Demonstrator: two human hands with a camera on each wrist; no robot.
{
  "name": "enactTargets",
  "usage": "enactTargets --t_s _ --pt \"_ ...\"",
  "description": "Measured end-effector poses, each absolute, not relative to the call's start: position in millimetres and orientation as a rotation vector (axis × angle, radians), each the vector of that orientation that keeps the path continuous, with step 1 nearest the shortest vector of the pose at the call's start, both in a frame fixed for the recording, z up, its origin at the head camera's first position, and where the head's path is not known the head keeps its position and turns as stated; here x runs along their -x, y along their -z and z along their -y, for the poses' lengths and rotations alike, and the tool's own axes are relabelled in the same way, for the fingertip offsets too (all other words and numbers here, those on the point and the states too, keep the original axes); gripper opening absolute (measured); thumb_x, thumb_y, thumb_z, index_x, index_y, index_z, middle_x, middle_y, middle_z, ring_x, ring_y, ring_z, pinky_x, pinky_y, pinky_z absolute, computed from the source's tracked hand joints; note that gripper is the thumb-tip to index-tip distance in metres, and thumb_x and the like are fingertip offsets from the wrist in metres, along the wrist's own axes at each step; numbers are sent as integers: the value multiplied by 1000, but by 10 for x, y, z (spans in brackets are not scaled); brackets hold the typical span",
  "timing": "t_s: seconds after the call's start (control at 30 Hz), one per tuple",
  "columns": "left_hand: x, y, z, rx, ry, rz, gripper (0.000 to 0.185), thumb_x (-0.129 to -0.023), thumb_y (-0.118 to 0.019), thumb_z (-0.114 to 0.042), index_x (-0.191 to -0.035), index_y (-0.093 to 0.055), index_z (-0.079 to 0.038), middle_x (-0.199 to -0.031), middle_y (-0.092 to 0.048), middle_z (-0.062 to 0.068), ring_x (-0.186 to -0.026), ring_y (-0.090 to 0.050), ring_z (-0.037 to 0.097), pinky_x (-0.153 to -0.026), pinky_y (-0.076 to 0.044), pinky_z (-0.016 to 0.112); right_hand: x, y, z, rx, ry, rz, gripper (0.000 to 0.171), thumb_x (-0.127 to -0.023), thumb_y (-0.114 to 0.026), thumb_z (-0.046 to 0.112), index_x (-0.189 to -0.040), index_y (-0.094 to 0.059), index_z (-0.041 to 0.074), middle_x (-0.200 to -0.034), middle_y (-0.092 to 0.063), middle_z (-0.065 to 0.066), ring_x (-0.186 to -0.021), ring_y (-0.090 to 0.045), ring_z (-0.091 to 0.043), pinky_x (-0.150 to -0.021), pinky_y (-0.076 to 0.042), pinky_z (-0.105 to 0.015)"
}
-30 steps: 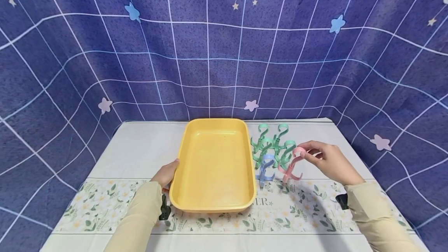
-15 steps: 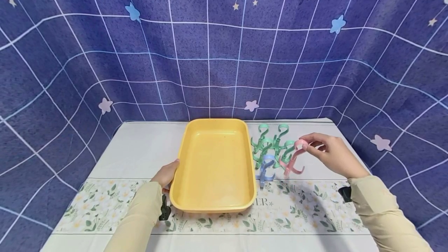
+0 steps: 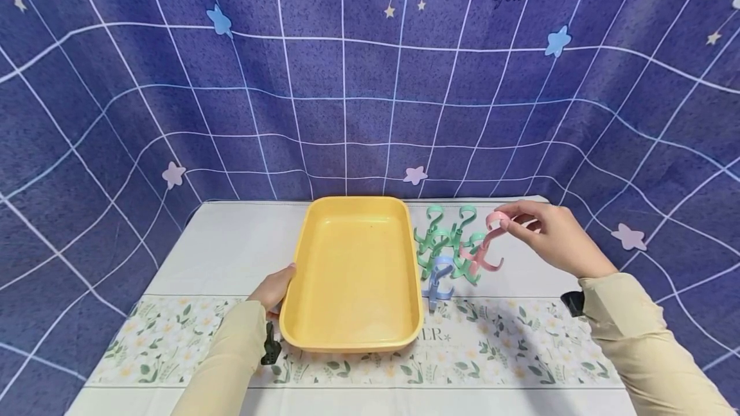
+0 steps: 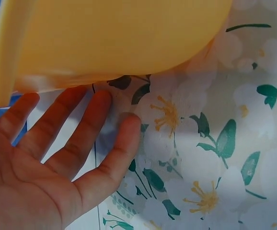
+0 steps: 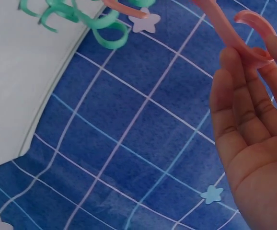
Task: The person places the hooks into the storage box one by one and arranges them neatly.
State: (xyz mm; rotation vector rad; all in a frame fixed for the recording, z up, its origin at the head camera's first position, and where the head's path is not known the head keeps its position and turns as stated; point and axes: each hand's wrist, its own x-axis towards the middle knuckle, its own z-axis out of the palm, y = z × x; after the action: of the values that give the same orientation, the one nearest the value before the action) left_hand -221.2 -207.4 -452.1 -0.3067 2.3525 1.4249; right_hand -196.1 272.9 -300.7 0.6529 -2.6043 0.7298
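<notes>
Our right hand pinches the curled top of a pink hook between thumb and fingertips and holds it lifted off the desk, hanging just above the pile it came from. That pile sits just beside the right edge of the yellow tray: a tangle of green hooks toward the back and one blue hook lying nearer to us, close to the flowered strip of the tablecloth. Our left hand rests relaxed, with straight fingers laid against the tray's near left side, grasping nothing; the left wrist view shows the palm flat by the tray's underside, apparently steadying it. The tray holds nothing that we can see, its bottom bare from rim to rim. Judging from this, the sorting seems barely under way: one hook is in the air and has not crossed over the tray's rim, while the green ones and the blue one lie untouched on the desk. If all the hooks belong in the tray, nearly the whole job is left. Behind the desk hangs a blue checked curtain with stars.
</notes>
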Motion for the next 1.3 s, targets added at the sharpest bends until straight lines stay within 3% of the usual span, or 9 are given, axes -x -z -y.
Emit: enactTargets --t_s 0.23,0.8,1.3 --pt "2214 4528 2084 298 -1434 -2349 68 -109 -27 -52 -149 -42 0 -96 -63 17 -79 -66 25 -67 -58 45 2017 2873 -2680 -652 -742 2630 16 -100 -69 13 -114 -75 12 -97 -75 -1 -80 -68 -15 -70 -54 -24" --pt "2204 4467 2034 316 -1421 -2350 67 -110 -27 -50 -152 -39 1 -98 -63 17 -80 -65 24 -68 -58 45 2116 2726 -2553 -668 -782 2646 17 -103 -66 19 -116 -75 16 -104 -75 0 -85 -67 -15 -73 -53 -23" --pt "2222 4499 2044 294 -1446 -2340 68 -109 -27 -52 -150 -40 2 -97 -63 16 -80 -65 24 -69 -58 44 2249 2717 -2341 -717 -807 2657 18 -103 -65 20 -115 -76 12 -102 -75 -2 -84 -68 -15 -73 -55 -29"
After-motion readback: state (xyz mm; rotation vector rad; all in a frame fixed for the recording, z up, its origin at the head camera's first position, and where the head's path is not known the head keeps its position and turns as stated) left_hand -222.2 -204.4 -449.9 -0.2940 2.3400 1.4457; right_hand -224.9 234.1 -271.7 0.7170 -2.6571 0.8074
